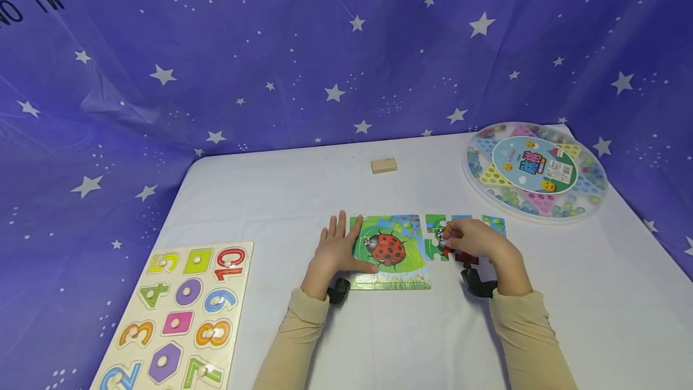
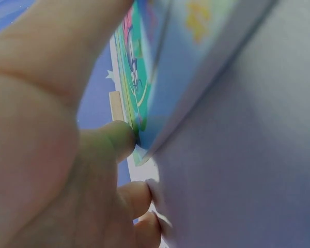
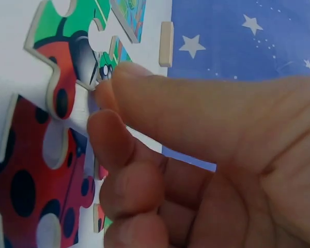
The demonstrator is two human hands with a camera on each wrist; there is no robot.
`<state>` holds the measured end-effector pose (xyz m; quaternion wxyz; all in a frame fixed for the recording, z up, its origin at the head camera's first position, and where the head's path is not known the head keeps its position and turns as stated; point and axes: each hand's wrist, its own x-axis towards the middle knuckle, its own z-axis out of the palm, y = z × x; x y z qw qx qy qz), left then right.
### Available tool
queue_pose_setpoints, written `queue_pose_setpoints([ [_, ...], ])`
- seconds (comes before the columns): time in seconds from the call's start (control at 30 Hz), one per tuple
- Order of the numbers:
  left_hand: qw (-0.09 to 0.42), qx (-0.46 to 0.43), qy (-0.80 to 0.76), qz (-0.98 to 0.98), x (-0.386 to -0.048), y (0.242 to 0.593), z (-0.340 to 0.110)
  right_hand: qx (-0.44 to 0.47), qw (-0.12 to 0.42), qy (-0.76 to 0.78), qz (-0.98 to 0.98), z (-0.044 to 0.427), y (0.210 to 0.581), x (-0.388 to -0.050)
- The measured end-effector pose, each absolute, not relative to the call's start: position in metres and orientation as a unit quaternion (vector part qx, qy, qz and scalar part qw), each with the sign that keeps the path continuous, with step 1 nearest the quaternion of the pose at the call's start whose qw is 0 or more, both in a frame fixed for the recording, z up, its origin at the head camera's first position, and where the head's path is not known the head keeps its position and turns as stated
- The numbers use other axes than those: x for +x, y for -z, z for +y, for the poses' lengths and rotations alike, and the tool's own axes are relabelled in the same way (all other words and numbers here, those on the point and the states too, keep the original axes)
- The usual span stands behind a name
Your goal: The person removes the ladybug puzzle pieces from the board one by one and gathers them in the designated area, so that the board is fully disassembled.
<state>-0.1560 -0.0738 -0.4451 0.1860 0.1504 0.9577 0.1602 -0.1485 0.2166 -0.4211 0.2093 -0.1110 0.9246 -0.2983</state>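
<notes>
A square ladybug puzzle board [image 1: 390,281] lies flat on the white table. My left hand [image 1: 337,253] is spread at its left edge, with the thumb across the picture and the index finger along the upper left corner. To the right of the board are several ladybug puzzle pieces [image 1: 435,248]. Over them is my right hand [image 1: 476,238], fingers curled. In the right wrist view its thumb and index finger pinch at a small green piece with an eye [image 3: 106,71], partly hidden by the thumb. A red spotted piece [image 3: 23,181] lies nearby.
A small wooden block [image 1: 384,165] sits farther back. At the back right is a round clear box of marbles [image 1: 473,188]. A number-and-shape peg board [image 1: 240,275] lies at the left. Purple star-printed cloth [image 1: 303,65] hangs behind the table.
</notes>
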Motion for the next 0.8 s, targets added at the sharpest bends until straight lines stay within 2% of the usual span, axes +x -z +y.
queue_pose_setpoints([
  [0.3,0.183,0.150,-0.166,0.957,-0.154,0.445,-0.074,-0.115,0.198,0.331,0.915,0.209,0.414,-0.146],
  [0.57,0.185,0.152,-0.166,0.957,-0.152,0.446,-0.074,-0.205,0.204,0.309,0.906,0.184,0.418,-0.131],
  [0.8,0.189,0.149,-0.167,0.956,-0.154,0.444,-0.074,-0.187,0.187,0.283,0.922,0.172,0.430,-0.109],
])
